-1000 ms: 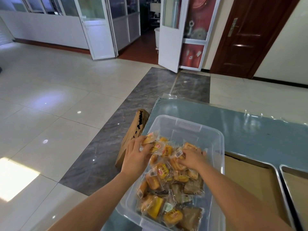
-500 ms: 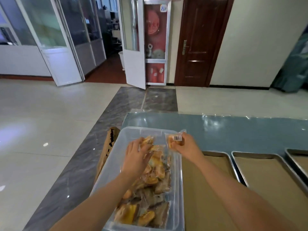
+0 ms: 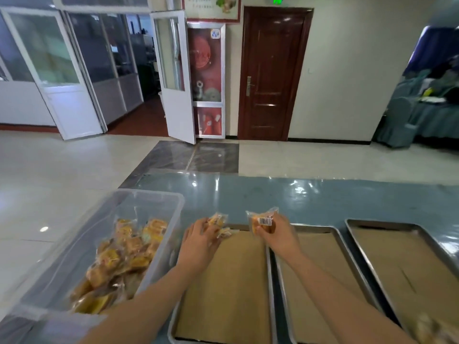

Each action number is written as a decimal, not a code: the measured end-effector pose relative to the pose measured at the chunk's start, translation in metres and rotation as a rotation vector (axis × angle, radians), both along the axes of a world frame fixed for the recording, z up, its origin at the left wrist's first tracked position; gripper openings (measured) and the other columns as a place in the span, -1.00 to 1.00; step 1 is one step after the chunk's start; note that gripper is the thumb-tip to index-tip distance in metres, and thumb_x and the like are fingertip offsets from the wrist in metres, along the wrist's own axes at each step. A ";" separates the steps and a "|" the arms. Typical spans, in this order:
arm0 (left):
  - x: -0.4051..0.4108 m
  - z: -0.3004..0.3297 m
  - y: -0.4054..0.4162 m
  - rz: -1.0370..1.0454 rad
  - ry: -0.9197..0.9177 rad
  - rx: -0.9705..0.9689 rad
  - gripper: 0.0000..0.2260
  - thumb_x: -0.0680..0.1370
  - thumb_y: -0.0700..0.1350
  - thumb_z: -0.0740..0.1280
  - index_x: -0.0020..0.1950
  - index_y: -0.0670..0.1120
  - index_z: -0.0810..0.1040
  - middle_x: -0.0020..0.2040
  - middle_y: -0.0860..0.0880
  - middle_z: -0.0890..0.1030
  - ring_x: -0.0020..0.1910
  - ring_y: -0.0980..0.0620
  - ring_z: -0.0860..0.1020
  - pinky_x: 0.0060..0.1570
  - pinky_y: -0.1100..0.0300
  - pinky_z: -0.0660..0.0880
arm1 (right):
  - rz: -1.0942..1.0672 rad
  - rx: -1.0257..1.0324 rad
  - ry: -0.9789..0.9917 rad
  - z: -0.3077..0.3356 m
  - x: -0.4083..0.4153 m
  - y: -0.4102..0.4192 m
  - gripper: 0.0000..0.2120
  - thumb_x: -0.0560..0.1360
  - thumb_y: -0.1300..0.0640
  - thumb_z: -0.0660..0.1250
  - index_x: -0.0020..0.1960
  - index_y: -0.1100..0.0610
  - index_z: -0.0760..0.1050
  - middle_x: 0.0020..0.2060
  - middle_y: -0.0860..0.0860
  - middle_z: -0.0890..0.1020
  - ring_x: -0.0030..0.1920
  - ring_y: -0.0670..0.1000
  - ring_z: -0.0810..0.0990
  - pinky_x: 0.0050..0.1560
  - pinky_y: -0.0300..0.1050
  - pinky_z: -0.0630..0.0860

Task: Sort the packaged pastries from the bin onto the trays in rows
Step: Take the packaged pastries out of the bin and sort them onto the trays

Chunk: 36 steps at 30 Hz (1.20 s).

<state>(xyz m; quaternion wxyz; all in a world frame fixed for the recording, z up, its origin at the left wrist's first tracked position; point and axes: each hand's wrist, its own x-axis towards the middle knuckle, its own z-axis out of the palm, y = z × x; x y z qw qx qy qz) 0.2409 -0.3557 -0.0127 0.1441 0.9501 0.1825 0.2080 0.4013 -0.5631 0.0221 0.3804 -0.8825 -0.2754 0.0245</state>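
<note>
Two hands reach forward over the near-left tray, each with packaged pastries. My left hand point(image 3: 198, 238) curls its fingers round a small bunch of clear-wrapped pastries point(image 3: 218, 225) held over the far end of the leftmost tray point(image 3: 173, 316); motion blur keeps me from counting them. My right hand point(image 3: 277, 232) pinches one wrapped golden pastry point(image 3: 263, 220), barcode label facing me, above the seam between the leftmost tray and the middle tray point(image 3: 340, 238).

Three metal trays lie side by side on a blue-green table point(image 3: 298, 194) covered in glossy clear film, each lined with brown paper. The third tray point(image 3: 357, 225) runs off the right edge of the view, and all three are cut off at the bottom. Something blurred and pale sits at the lower right corner; I cannot tell what it is.

Left of the trays stands the clear plastic bin point(image 3: 154, 202), holding a heap of yellow and brown packaged pastries point(image 3: 119, 264). Its near end is smeared by blur.

Beyond the table: pale floor tiles, a dark wooden door point(image 3: 270, 78), a white glazed door ajar.

Half a second ago both hands were at the bin, the left one inside it. Now both have swung right to the trays, and the view has turned with them, bringing the third tray into sight.
</note>
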 end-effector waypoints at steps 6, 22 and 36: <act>0.030 -0.014 -0.077 -0.027 0.109 -0.040 -0.59 0.63 0.28 0.18 0.47 0.27 0.35 0.40 0.07 0.44 0.34 -0.01 0.45 0.36 0.02 0.40 | -0.033 -0.046 0.060 -0.012 0.028 -0.089 -0.79 0.49 -0.11 0.47 0.06 -0.13 0.51 -0.06 -0.16 0.59 -0.14 -0.20 0.58 -0.26 -0.27 0.44; 0.145 -0.053 -0.223 -0.263 0.287 -0.159 -0.54 0.60 0.31 0.22 0.49 0.27 0.28 0.45 0.09 0.32 0.38 -0.03 0.39 0.36 0.09 0.37 | -0.203 -0.050 0.283 -0.058 0.090 -0.264 -0.84 0.52 0.04 0.45 0.07 -0.04 0.53 -0.10 -0.10 0.67 -0.10 -0.11 0.67 0.01 0.02 0.64; 0.248 -0.078 -0.464 -0.219 0.329 -0.250 -0.58 0.61 0.22 0.26 0.45 0.28 0.31 0.45 0.07 0.35 0.36 0.00 0.40 0.33 0.03 0.44 | -0.120 -0.088 0.403 -0.088 0.210 -0.493 -0.85 0.53 0.00 0.45 0.03 -0.07 0.51 -0.15 -0.08 0.68 -0.16 -0.13 0.67 -0.07 -0.09 0.63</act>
